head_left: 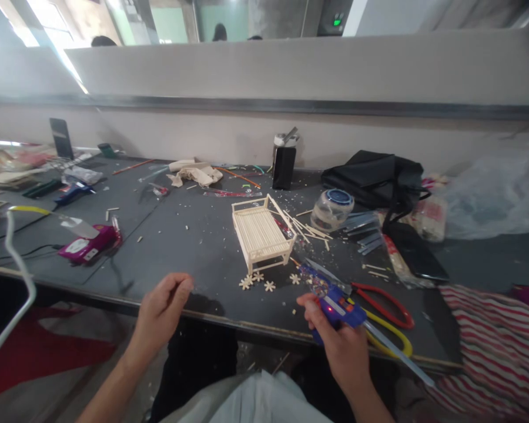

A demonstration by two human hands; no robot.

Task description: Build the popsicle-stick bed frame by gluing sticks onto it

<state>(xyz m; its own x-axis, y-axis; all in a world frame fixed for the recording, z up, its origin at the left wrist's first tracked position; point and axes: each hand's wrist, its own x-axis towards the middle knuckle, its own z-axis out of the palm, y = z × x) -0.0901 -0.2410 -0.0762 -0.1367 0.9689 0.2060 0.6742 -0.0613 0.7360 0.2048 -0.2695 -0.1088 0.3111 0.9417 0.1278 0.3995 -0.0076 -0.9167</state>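
Note:
My right hand (341, 341) is wrapped round the handle of a blue hot glue gun (344, 311) at the front edge of the table, and a long clear glue stick (399, 353) juts from its back. My left hand (165, 305) hovers at the table edge, thumb and fingers closed together; anything between them is too small or hidden. Between and beyond the hands stands a miniature bed (260, 229) built from thin wooden sticks. Several small star-shaped stick pieces lie before it, one of them a wooden star (270, 286) close to the gun's nozzle.
Red-handled scissors (388, 305) and yellow-handled ones lie beside the gun. Loose sticks (308, 226), a clear jar (332, 210), a black bag (374, 176) and a phone (414, 252) occupy the right. A purple device (88, 244) with a cord sits left. Striped cloth (498, 341) drapes over the right edge.

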